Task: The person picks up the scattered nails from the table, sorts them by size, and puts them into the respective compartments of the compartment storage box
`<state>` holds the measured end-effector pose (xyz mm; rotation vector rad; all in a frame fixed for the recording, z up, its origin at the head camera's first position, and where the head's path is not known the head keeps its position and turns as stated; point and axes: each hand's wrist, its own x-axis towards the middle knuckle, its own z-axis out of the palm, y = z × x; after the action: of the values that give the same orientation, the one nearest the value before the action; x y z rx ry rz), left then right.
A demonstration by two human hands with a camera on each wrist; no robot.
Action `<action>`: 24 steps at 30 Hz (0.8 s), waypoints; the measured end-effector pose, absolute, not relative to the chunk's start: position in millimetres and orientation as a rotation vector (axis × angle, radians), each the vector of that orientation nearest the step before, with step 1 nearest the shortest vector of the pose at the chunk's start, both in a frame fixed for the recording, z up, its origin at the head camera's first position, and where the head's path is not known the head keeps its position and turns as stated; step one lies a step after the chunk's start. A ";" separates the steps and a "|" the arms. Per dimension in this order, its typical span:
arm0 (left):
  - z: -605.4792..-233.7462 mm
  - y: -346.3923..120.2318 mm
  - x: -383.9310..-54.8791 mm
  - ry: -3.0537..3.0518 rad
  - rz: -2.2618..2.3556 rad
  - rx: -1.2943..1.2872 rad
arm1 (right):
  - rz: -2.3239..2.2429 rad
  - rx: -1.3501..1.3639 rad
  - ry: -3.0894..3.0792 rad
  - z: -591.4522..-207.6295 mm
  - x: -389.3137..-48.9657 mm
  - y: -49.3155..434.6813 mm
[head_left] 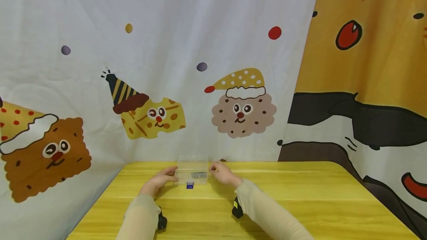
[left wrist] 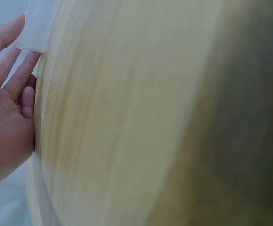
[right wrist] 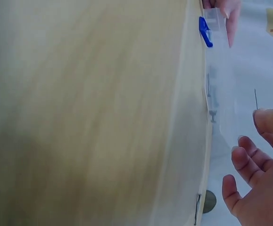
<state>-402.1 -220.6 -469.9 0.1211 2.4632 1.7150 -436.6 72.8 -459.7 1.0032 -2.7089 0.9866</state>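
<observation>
A clear plastic box (head_left: 191, 177) lies on the table with its transparent lid (head_left: 192, 162) raised at the back. Its blue latch (right wrist: 205, 32) hangs on the front side. Small metal pieces (right wrist: 213, 114) show through its wall. My left hand (head_left: 161, 179) is at the box's left side, its mostly straight fingers (left wrist: 20, 77) touching the edge. Over by the right end, my right hand (right wrist: 263, 179) pinches a thin metal pin (right wrist: 256, 99) between thumb and forefinger, and the pin points upward. The other right fingers are loosely bent.
Another thin metal piece (right wrist: 197, 209) lies on the wooden table (head_left: 293, 199), near the right hand. Behind the table hangs a white curtain (head_left: 186, 29) with cartoon prints. Each wrist wears a black device (head_left: 237, 210) close over the tabletop.
</observation>
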 end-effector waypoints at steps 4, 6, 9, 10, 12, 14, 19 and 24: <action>-469.3 -220.2 -400.3 2.465 1.711 0.125 | 0.994 1.009 -2.729 -459.1 -431.9 66.4; -468.7 -219.8 -399.5 2.459 1.720 0.117 | 0.967 1.014 -2.733 -458.9 -430.4 64.1; -468.0 -219.1 -399.0 2.453 1.727 0.113 | 0.937 1.041 -2.720 -458.5 -429.6 61.6; -468.1 -219.1 -399.0 2.450 1.731 0.111 | 0.920 1.050 -2.712 -458.7 -429.6 61.0; -467.7 -218.9 -399.0 2.448 1.731 0.111 | 0.900 1.063 -2.704 -458.9 -429.5 59.8; -467.8 -219.0 -399.0 2.449 1.731 0.110 | 0.892 1.066 -2.699 -459.1 -429.4 58.9; -468.8 -219.4 -399.2 2.447 1.743 0.101 | 0.885 1.047 -2.712 -460.1 -430.1 57.1; -468.8 -220.3 -399.5 2.455 1.739 0.113 | 0.898 1.045 -2.721 -461.6 -432.5 55.2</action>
<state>-399.5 -220.3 -468.8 0.1130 2.4546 1.7391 -432.5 55.2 -461.6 1.0449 -2.7209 0.8976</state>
